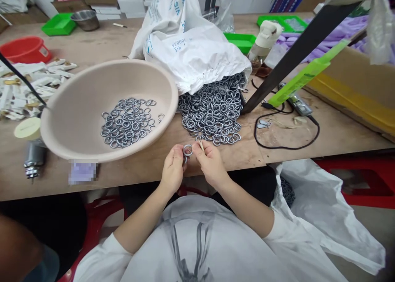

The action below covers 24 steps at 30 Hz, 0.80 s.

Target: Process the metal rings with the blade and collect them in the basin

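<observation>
Head view shows both bare hands close together at the front edge of the brown wooden table (pixel 135 169). The left hand (pixel 173 167) grasps a grey, round metal ring (pixel 187 155) between thumb and fingers; part of a second ring seems to show just below it. The right hand (pixel 212 162) pinches a thin, pale stick (pixel 201 146), and its fingertips are at the ring's other side. Probably the ring is held from two sides so that it stays steady and well visible.

A loose heap of grey metal rings (pixel 212 115) spills from the white printed plastic sack (pixel 197 54) just beyond the fingers, which likely makes each piece easy to reach. At the left, the wide beige plastic basin (pixel 66 109) holds more rings, and its high wall probably keeps them from rolling away.

Between basin and heap only a narrow strip of wood is free. Toward the right, bare table lies before the looped black cable (pixel 279 147), but the slanting dark post (pixel 296 58) limits movement there.
</observation>
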Motion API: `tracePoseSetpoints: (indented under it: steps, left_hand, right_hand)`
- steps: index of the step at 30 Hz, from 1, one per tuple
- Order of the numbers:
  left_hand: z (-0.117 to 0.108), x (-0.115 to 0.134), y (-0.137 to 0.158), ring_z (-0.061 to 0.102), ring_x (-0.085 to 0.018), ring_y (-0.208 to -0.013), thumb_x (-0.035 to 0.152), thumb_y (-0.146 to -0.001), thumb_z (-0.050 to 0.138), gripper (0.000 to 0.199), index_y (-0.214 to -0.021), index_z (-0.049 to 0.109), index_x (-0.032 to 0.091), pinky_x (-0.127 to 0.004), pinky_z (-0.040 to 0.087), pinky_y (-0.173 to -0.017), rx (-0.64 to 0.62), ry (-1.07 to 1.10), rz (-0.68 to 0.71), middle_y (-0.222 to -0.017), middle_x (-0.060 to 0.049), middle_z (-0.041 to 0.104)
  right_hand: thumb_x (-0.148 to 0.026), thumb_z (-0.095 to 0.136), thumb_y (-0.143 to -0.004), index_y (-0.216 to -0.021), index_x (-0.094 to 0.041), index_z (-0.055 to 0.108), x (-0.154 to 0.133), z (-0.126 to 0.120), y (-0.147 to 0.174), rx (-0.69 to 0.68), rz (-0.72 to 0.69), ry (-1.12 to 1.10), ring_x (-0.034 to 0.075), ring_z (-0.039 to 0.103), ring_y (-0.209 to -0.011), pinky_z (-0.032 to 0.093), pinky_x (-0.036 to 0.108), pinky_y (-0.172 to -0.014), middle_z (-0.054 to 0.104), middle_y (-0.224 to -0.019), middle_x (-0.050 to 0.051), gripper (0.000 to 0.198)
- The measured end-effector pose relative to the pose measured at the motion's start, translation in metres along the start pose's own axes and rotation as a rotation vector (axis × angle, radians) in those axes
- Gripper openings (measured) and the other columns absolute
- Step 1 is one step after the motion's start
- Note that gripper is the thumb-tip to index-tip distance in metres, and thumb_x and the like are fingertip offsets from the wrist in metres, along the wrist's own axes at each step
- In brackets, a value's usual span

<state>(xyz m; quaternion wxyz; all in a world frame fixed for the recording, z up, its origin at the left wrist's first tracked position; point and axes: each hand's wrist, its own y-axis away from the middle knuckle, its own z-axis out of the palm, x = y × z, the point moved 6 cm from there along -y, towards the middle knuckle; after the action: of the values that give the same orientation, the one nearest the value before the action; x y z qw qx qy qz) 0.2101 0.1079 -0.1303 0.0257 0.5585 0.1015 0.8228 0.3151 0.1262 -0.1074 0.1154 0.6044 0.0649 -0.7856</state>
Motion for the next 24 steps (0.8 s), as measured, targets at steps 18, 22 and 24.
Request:
tracePoseSetpoints:
  steps: [18, 22, 24]
  left_hand:
    - [0.021, 0.003, 0.006, 0.024, -0.003, -0.042, 0.060, -0.066, 0.082, 0.056, -0.063, 0.044, 0.018, -0.017, 0.020, -0.037, 0.002, 0.186, -0.152, -0.051, 0.008, 0.034]
    - [0.022, 0.002, 0.009, 0.022, -0.003, -0.042, 0.059, -0.062, 0.085, 0.058, -0.064, 0.044, 0.018, -0.016, 0.019, -0.037, 0.034, 0.216, -0.198, -0.051, 0.010, 0.030]
    - [0.023, 0.001, 0.010, 0.022, -0.002, -0.042, 0.058, -0.061, 0.086, 0.058, -0.064, 0.044, 0.018, -0.016, 0.019, -0.037, 0.039, 0.224, -0.217, -0.051, 0.010, 0.029]
  right_hand:
    - [-0.052, 0.045, -0.100, -0.070, -0.020, 0.052, -0.034, -0.012, 0.024, -0.054, -0.531, 0.912, 0.012, 0.044, -0.059, 0.029, 0.029, -0.057, 0.052, -0.065, 0.000, 0.045]
    - [-0.053, 0.045, -0.100, -0.069, -0.020, 0.052, -0.033, -0.009, 0.025, -0.017, -0.604, 1.042, 0.014, 0.044, -0.060, 0.028, 0.030, -0.057, 0.054, -0.064, 0.001, 0.046]
    - [-0.053, 0.045, -0.100, -0.068, -0.020, 0.053, -0.033, -0.008, 0.025, -0.009, -0.618, 1.076, 0.014, 0.044, -0.060, 0.028, 0.031, -0.058, 0.054, -0.064, 0.001, 0.047]
